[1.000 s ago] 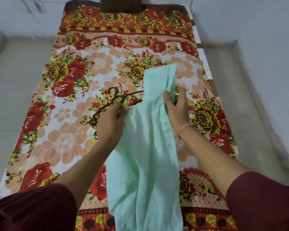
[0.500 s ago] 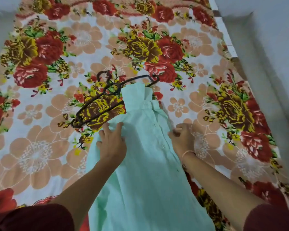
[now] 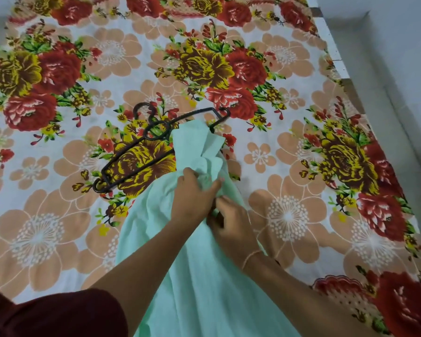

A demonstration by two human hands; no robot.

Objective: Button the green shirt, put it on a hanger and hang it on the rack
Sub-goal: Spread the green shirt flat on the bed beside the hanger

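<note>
Green shirt [image 3: 204, 288] front pinched by curled fingers [image 3: 212, 186] of left hand [image 3: 192, 200], right hand [image 3: 231, 224]; hanger [image 3: 192, 114] under collar

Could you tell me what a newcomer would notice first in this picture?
The pale green shirt down the middle stands out against the loud floral bedsheet. The left hand and right hand pinch its front below the collar, which overlaps a black hanger.

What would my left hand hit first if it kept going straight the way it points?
The left hand points up and right, so it would first meet the bunched top of the green shirt it grips, then probably the black hanger beyond.
</note>
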